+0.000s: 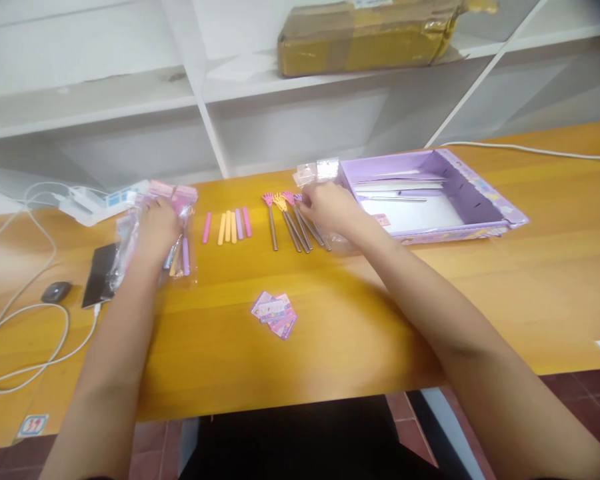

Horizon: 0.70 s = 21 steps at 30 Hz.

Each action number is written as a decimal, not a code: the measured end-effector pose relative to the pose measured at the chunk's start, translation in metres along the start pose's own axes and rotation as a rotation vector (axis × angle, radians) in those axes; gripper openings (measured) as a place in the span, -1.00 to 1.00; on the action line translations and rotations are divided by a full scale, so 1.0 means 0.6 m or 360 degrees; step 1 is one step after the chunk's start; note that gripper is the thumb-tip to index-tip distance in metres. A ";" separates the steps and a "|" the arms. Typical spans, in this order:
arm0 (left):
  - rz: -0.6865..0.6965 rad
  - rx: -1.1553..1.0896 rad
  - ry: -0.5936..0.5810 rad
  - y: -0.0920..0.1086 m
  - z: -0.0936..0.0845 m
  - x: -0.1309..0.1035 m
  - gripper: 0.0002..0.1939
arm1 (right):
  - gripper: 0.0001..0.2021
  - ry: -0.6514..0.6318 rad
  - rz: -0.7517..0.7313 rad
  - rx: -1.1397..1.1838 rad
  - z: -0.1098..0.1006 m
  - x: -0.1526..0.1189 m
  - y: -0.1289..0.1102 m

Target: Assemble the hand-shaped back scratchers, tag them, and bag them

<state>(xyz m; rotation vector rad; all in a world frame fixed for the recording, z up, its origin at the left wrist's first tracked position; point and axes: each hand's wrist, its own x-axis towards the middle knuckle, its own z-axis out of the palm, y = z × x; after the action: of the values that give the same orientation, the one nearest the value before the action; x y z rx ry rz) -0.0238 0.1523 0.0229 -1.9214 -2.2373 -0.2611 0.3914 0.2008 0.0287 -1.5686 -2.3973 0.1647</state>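
My left hand [159, 227] rests on a pile of clear plastic packets [183, 200] with pink and purple contents at the left; its fingertips are hard to make out. My right hand [327, 205] is at the right end of a row of metal rods with pink and yellow hand-shaped tops [281, 202], its fingers bent together by the purple-topped one. What it grips there is too small to tell. Between the hands lie short pink, orange and purple sticks [228, 227]. Several small printed cards [276, 313] overlap nearer the table's front.
A purple open box [480, 193] holding rods and white sheets stands right of my right hand, clear bags [316, 172] beside it. At left are a phone [99, 273], a mouse [57, 292], cables and a power strip [103, 203]. A taped carton [365, 37] sits on the shelf.
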 end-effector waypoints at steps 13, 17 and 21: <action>0.0609 -0.0625 -0.0473 0.137 -0.140 -0.070 -0.66 | -0.57 0.0418 -0.0413 0.0733 -0.058 -0.054 -0.064; 0.0877 -0.0644 -0.0513 0.183 -0.178 -0.112 -0.92 | -0.41 0.0462 -0.0535 0.0852 -0.065 -0.074 -0.093; 0.1073 -0.0545 -0.0669 0.189 -0.189 -0.127 -0.96 | -0.55 0.0416 -0.0495 0.0912 -0.065 -0.073 -0.101</action>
<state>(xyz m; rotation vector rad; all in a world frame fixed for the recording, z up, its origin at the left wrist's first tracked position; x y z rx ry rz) 0.1023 0.0678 0.1153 -3.0133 -1.6567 -0.1510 0.3654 0.1344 0.0732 -0.8917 -2.0965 0.4969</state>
